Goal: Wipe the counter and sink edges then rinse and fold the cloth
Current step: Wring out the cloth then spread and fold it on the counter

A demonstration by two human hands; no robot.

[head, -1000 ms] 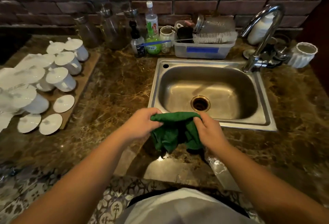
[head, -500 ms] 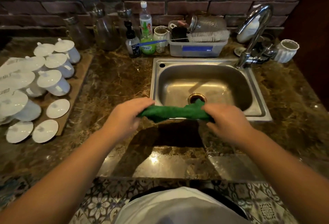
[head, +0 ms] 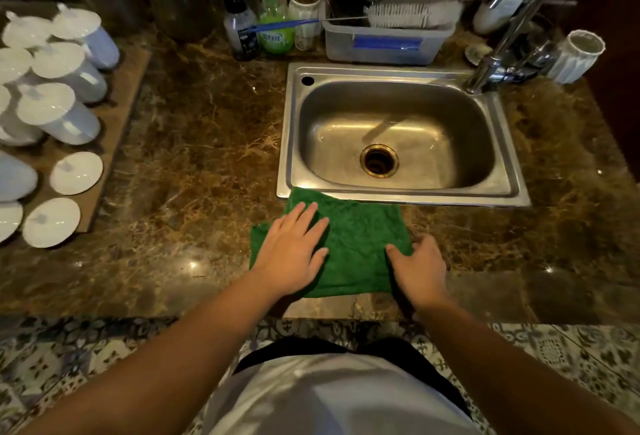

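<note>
A brown marble counter [head: 194, 164] holds a steel sink [head: 401, 194] with a tap [head: 509, 36] at its back right corner. A green cloth [head: 360, 244] lies spread flat on the counter just in front of the sink, its far corner lapping the sink's front rim. The left hand [head: 291, 254] presses on the cloth, open, fingers splayed. The right hand [head: 419, 268] rests at the cloth's right edge, fingers curled loosely, thumb on the fabric.

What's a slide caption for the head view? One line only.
Both hands, left hand flat and right hand at the edge, smooth a green cloth on the counter before the sink.
</note>
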